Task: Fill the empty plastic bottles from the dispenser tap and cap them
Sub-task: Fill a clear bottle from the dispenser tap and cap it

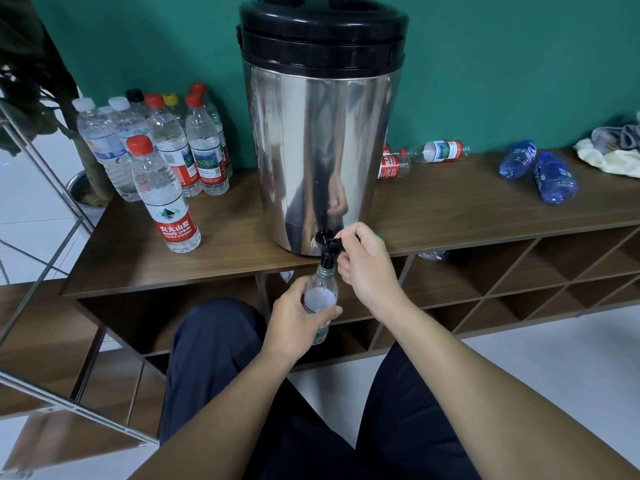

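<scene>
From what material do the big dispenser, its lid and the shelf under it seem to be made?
Dispenser body: likely polished stainless steel; it mirrors the room and the hands like a curved mirror.
Lid: probably black plastic, with a dull, soft sheen and moulded ridges.
Shelf: brown wood grain, matte; it may be laminate or veneer rather than solid wood, which the picture cannot settle.

Dispenser (318,161) body is mirror-polished metal with a glossy black plastic lid (322,32) and tap (327,242), bottles (162,157) are clear smooth plastic (printed film labels), worktop (450,209) is matt wood-grain, rag (609,150) is soft cloth.
</scene>
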